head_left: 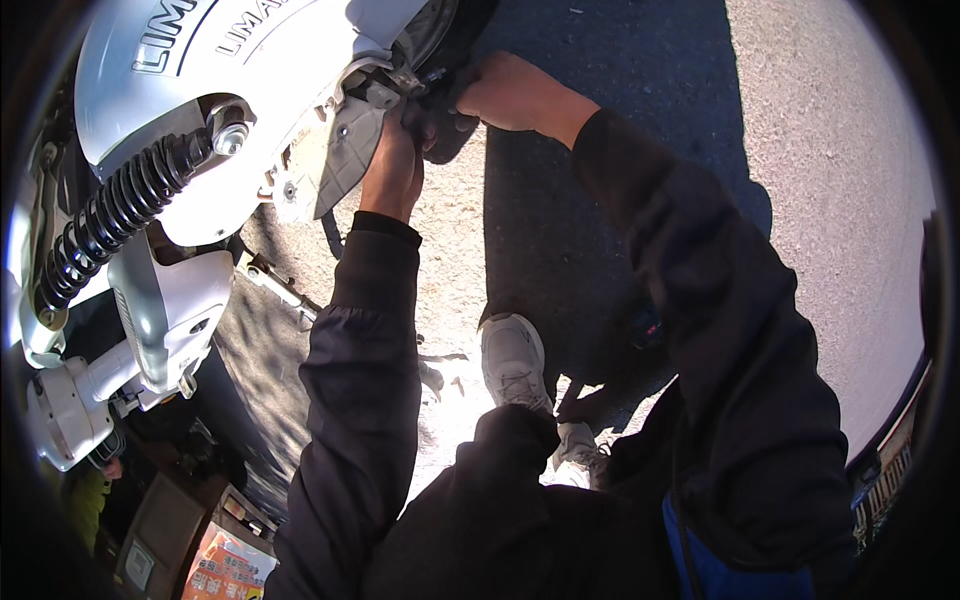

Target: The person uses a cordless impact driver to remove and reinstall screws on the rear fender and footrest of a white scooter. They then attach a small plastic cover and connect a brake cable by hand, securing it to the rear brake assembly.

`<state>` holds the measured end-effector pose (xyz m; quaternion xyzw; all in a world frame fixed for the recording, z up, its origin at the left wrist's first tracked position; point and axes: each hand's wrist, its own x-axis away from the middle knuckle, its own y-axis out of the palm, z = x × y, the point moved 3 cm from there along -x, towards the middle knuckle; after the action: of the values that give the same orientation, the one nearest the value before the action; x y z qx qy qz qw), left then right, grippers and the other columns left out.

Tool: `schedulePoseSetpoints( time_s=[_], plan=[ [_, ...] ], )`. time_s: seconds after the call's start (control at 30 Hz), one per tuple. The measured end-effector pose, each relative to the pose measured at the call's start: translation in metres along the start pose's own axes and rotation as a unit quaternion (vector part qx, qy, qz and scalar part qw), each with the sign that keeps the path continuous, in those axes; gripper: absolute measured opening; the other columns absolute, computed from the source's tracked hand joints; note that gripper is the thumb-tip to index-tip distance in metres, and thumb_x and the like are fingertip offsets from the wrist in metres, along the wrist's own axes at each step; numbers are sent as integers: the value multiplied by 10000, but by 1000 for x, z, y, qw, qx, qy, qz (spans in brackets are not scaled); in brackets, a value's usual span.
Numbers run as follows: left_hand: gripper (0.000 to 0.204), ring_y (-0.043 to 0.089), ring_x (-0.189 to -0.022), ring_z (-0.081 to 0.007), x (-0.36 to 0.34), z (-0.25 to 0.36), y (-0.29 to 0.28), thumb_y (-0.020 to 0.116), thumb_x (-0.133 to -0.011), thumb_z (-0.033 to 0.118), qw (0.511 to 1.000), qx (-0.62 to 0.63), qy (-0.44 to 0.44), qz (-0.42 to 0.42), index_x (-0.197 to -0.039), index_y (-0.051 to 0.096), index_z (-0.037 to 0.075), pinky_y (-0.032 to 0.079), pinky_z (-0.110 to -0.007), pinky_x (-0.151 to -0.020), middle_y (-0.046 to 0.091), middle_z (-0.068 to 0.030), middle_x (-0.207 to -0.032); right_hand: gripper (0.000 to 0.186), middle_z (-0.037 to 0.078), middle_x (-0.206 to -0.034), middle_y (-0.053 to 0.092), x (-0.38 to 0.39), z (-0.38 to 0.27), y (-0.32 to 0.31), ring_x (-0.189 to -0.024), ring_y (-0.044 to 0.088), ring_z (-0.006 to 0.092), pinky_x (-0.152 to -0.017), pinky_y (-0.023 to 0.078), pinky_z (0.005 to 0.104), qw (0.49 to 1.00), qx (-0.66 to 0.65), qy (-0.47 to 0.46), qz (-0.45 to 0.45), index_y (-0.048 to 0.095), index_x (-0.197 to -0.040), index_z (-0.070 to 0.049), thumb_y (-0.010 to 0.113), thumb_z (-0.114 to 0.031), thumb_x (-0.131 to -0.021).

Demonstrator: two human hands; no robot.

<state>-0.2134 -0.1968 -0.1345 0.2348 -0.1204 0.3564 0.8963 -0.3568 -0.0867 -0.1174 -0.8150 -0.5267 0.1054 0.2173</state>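
Observation:
A white scooter or motorbike [330,40] fills the upper left, its coil-spring shock absorber [120,205] slanting down. My left hand [393,155] is up against a metal bracket [375,80] beside the wheel [440,40]; its fingers look curled but lie mostly in shadow. From the right my right hand [512,92] reaches to the same spot, its fingers bent in and pressed together close to the left hand. A dark piece [450,140] hangs between the two hands. What the fingers grip is too dark to make out.
Below the hands is sunlit and shadowed pavement [620,60], with my light shoe [515,360] on it. A stand-like metal bar [280,290] sticks out beneath the vehicle. At lower left are a box [170,520], an orange printed sheet [225,565] and someone's yellow-green sleeve [88,510].

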Motion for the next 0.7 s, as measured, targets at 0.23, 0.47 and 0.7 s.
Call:
schedulePoseSetpoints(
  time_s=[0.23,0.47,0.7],
  plan=[
    [283,563,-747,-162,-5,0,-5,481,-1083,247,998,-34,10,-49,-1125,618,3,421,-323,-681,671,-66,-965,155,111,-894,745,-3,8,-2,-826,707,309,-694,544,391,995,94,13,-15,754,-850,-49,634,-144,-821],
    [281,554,-765,-149,-3,0,1,462,-1090,255,999,-5,6,-44,-1131,608,18,420,-306,-685,646,-51,-936,151,104,-891,743,0,9,1,-837,706,313,-719,557,383,994,-24,76,-74,765,-889,-77,648,-152,-831],
    [250,530,-760,-121,1,2,3,448,-1089,226,999,-20,4,-31,-1102,604,32,394,-289,-657,618,-29,-917,126,83,-752,668,0,-4,-5,-683,646,166,-653,522,320,998,34,9,-52,691,-811,8,627,-96,-841]
  ],
)
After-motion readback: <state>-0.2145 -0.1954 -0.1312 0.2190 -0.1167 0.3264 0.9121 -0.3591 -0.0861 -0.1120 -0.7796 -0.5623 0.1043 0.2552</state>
